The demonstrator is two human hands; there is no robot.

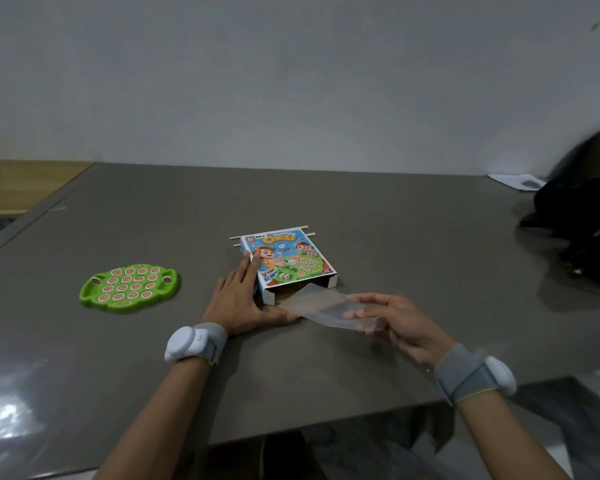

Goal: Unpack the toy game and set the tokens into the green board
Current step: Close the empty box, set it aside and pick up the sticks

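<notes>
Left hand point(240, 299) is flat against the game box point(289, 264), palm and fingers spread along the box's near-left side, one fingertip point(254, 257) up on the printed lid, pressing rather than gripping, so nothing is closed inside that hand. Right hand point(394, 322) sits just to the right of it, nearer the table's front edge, and it has hold of a clear plastic bag point(321, 306): fingers point(368, 299) curled over the top of the film, thumb underneath, pinching the near end. The bag stretches from that pinch up to the open end of the box, which faces the right hand; whether the far end of the bag is inside the opening or only touching it, I cannot tell. What the bag holds is too blurred to read. Two thin white sticks point(238, 237) poke out from under the box on the side away from both hands. Well out to the left of the left hand lies the green board point(129, 288), flat on the grey table point(395, 230), apart from the box, and its round wells show round tokens point(130, 270) with reddish faces, rows of them seated across the middle. Both wrists wear grey bands with a white puck, the left wristband point(194, 342) and the right wristband point(478, 375). Far off to the right of the right hand, a dark bag point(582, 216) slumps on the table, with a sheet of paper point(515, 181) just beyond it.
</notes>
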